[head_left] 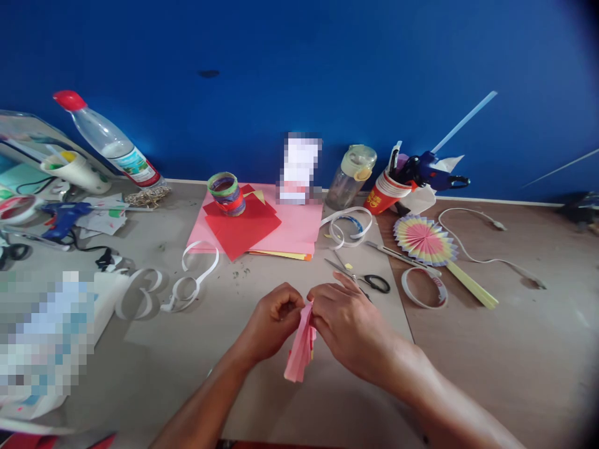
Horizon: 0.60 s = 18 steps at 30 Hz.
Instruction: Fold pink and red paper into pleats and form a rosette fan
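Between my two hands hangs a pleated strip of pink paper (299, 352), its folds fanning a little toward the near edge. The fingers of my left hand (281, 312) are closed on its top end from the left. From the other side my right hand (344, 315) pinches the same end, with one finger lifted. Just beyond my right hand lie scissors with black handles (377, 284), partly covered by that hand. A finished-looking paper fan (423, 240) in pink, yellow and lilac, with a yellow handle, rests farther right.
Red paper (243, 227) and pink sheets (299, 231) lie at the back, under a roll of coloured tape (227, 193). Behind stand a clear bottle (350, 178) and a red paper cup (388, 190) of tools. White paper strips (187, 290) and a blue glue gun (65, 218) lie left.
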Each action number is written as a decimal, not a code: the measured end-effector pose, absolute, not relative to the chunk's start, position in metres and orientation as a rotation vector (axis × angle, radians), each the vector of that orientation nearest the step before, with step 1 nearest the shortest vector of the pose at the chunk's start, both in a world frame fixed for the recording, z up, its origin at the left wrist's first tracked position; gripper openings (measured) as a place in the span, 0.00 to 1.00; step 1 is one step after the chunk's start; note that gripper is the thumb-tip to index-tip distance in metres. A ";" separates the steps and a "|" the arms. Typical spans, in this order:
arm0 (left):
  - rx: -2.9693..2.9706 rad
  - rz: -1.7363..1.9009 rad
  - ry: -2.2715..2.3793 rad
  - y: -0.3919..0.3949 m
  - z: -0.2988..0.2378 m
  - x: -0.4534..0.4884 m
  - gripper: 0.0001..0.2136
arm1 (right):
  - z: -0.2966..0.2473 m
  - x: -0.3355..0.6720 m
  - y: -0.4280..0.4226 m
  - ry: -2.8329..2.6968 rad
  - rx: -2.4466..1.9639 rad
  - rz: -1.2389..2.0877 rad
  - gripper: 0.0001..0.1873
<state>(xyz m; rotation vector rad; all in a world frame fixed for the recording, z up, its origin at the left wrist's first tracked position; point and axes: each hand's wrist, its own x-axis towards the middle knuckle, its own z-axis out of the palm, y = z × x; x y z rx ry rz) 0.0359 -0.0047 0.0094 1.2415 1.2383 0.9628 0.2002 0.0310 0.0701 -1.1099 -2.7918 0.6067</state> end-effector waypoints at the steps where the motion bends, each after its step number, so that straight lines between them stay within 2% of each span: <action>1: 1.281 0.959 1.234 -0.005 0.009 0.036 0.04 | 0.069 0.200 0.031 -2.784 -1.111 0.607 0.08; 14: 1.337 0.897 1.278 -0.008 0.020 0.037 0.06 | 0.081 0.204 0.043 -2.694 -0.992 0.811 0.11; 18: 1.327 0.901 1.301 -0.009 0.023 0.036 0.06 | 0.081 0.205 0.044 -2.660 -0.984 0.866 0.08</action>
